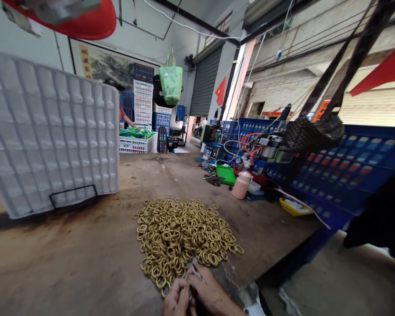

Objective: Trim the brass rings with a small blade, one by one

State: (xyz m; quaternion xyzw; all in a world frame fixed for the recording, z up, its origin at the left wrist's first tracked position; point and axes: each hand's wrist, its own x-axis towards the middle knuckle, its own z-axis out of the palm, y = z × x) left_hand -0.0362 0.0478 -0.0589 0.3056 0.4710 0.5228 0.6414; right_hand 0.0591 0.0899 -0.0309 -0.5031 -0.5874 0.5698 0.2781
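A broad heap of brass-coloured rings (184, 230) lies on the brown tabletop (125, 263). At the heap's near edge, my left hand (177, 298) and my right hand (207, 287) are close together, fingers bent inward. A thin dark-tipped tool (196, 271) sticks up from my right hand, between thumb and fingers. My left hand pinches what looks like a ring at its fingertips, partly hidden by the fingers.
A white ribbed plastic panel (52, 136) stands at the left behind a black wire frame (74, 197). Right of the heap are a pink bottle (241, 185), green tray (226, 174) and yellow tray (295, 207). Blue crates (342, 166) line the right. A person's arm (127, 119) shows behind.
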